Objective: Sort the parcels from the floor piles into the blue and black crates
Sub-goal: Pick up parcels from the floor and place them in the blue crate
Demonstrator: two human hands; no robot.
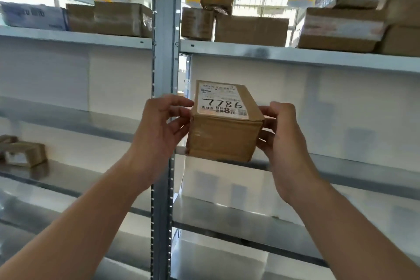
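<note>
A small brown cardboard parcel (223, 138) with a white label reading 7786 on its top sits at the front edge of a metal shelf (341, 166), just right of the upright post. My left hand (163, 125) grips its left side with fingers and thumb. On its right side my right hand (281, 136) does the same. No blue or black crate is in view, and no floor pile.
A grey metal upright (164, 52) divides two shelf bays. The top shelf (295, 54) carries several brown boxes and a blue-white carton (31, 17). Two small parcels (22, 153) lie on the left bay's shelf. Lower shelves (238, 223) hold nothing visible.
</note>
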